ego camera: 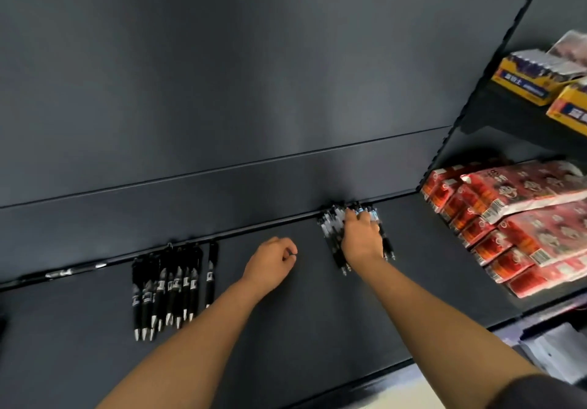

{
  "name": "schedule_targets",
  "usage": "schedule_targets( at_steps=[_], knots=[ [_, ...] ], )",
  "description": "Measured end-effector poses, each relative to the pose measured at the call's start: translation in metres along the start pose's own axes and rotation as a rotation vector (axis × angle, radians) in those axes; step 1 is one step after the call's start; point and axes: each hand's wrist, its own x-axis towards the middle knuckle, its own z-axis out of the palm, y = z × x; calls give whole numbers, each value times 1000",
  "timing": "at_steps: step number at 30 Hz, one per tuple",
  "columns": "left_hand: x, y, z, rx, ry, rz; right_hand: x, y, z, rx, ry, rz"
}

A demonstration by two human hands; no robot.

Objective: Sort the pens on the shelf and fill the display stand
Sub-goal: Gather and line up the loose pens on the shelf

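A dark shelf (pixel 286 329) holds two groups of black pens against its back wall. Several black pens with silver tips (pixel 168 288) lie in a row at the left. A second bundle of pens with clear and black barrels (pixel 333 234) lies at the right. My right hand (pixel 360 237) rests on top of this bundle, fingers spread over it and curled at the pens' far ends. My left hand (pixel 274 261) hovers over the bare shelf between the two groups, fingers curled in with nothing visible in them. No display stand is in view.
Red packaged cartons (pixel 514 218) are stacked on the neighbouring shelf at the right. Yellow and blue boxes (pixel 533 78) sit on the shelf above them. A loose pen (pixel 60 272) lies along the back edge at the far left. White items (pixel 552 354) lie below at lower right.
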Motion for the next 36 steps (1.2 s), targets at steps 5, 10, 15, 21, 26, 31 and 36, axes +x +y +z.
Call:
schedule_targets(
  at_steps=[5,10,15,21,26,31,36],
  knots=[
    [1,5,6,45,12,-26,5,12,3,-123,-4,-85],
    [-1,10,-4,160,70,-95,8,13,0,-138,54,-209],
    [-15,3,-26,227,150,-138,2,-13,-3,-129,111,-357],
    [-55,-31,-63,240,225,-215,-27,-76,3,-120,136,-575],
    [-102,-76,-99,260,306,-267,-66,-147,19,-82,118,-738],
    [-158,-132,-141,292,339,-299,-114,-221,41,-48,83,-819],
    [-203,-186,-177,299,350,-320,-159,-290,61,-55,39,-860]
  ],
)
